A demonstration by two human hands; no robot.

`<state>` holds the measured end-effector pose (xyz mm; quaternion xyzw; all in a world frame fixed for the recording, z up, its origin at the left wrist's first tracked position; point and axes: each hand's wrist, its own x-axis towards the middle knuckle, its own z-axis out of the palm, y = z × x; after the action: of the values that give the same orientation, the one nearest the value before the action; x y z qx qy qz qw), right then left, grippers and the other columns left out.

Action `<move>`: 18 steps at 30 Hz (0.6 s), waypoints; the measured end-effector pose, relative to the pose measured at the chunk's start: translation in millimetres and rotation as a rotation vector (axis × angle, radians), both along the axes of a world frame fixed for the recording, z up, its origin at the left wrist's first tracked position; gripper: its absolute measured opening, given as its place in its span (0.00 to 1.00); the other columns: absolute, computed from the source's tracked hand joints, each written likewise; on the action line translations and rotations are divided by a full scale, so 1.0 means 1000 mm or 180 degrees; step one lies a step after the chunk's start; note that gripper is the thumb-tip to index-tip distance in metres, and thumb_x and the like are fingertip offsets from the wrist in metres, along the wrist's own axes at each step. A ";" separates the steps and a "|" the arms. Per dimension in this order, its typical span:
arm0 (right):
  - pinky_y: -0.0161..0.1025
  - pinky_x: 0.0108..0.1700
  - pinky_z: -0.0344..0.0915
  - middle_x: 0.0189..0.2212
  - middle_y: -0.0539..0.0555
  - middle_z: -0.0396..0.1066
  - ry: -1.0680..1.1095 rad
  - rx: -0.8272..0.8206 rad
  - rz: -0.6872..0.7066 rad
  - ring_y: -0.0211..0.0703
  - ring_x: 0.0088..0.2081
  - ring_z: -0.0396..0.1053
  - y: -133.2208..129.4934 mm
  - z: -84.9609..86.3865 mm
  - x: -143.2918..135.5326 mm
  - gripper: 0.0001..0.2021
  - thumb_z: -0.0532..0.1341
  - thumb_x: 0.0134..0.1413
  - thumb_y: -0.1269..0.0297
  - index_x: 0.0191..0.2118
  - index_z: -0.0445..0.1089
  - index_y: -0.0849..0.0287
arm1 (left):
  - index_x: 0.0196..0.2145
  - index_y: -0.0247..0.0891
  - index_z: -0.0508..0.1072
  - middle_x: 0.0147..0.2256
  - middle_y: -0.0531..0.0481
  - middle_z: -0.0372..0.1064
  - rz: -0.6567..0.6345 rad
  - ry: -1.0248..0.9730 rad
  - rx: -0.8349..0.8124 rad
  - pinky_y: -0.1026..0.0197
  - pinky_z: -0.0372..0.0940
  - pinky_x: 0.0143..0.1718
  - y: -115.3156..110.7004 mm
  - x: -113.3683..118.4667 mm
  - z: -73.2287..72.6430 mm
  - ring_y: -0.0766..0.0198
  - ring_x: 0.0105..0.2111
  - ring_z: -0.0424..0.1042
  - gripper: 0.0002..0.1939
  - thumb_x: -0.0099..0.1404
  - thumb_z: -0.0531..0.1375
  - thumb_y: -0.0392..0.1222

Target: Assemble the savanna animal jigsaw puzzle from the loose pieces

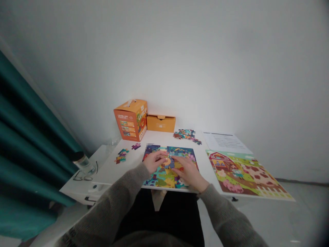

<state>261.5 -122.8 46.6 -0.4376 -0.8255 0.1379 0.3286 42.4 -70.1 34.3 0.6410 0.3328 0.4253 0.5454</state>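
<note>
A colourful jigsaw puzzle, largely joined, lies at the table's front edge in front of me. My left hand rests over its upper left part, fingers stretched to the right and thumb a little below them. On the right side, my right hand reaches in over the puzzle with its index finger and thumb well apart. The fingertips of both hands nearly meet around a round orange patch. No loose piece shows in either hand, though the palms hide part of the picture. A pale gap shows at the puzzle's top edge between two dark blue parts.
Loose pieces lie at left, with a purple cluster beside them, and a pile behind. An orange puzzle box and a smaller box stand at the back. A farm picture, paper, bottle and glasses flank them.
</note>
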 end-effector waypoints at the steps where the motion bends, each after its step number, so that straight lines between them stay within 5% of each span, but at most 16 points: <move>1: 0.57 0.59 0.61 0.55 0.57 0.72 -0.0125 0.0071 0.0025 0.54 0.55 0.69 0.000 0.001 0.002 0.25 0.66 0.58 0.63 0.60 0.66 0.48 | 0.40 0.34 0.75 0.28 0.49 0.75 -0.0009 0.0010 0.0007 0.62 0.68 0.32 -0.001 0.002 -0.001 0.63 0.28 0.74 0.21 0.56 0.69 0.52; 6: 0.58 0.60 0.60 0.51 0.59 0.73 -0.0267 0.0182 -0.0146 0.56 0.55 0.67 0.003 0.001 0.023 0.22 0.67 0.56 0.60 0.56 0.70 0.52 | 0.43 0.34 0.74 0.27 0.51 0.72 0.0092 -0.0030 0.0057 0.61 0.68 0.32 0.001 -0.001 -0.004 0.65 0.27 0.71 0.21 0.62 0.64 0.54; 13: 0.50 0.54 0.65 0.43 0.58 0.71 -0.0254 -0.0530 -0.0566 0.51 0.47 0.68 0.017 -0.013 0.100 0.19 0.68 0.53 0.61 0.51 0.74 0.57 | 0.39 0.34 0.75 0.24 0.54 0.67 0.0616 0.0326 0.0137 0.64 0.63 0.28 0.014 -0.048 -0.010 0.67 0.24 0.66 0.17 0.59 0.64 0.51; 18: 0.48 0.52 0.65 0.41 0.57 0.71 -0.0306 -0.0690 -0.0457 0.51 0.45 0.68 0.016 -0.017 0.121 0.17 0.68 0.51 0.63 0.48 0.76 0.58 | 0.36 0.35 0.75 0.21 0.54 0.67 0.0777 0.0258 0.0047 0.65 0.58 0.23 0.020 -0.071 -0.020 0.68 0.20 0.63 0.17 0.57 0.64 0.52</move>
<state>382.3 -106.6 30.1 -0.5345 -0.7872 0.1813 0.2485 -28.6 -49.8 13.9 0.6164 0.4269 0.4647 0.4710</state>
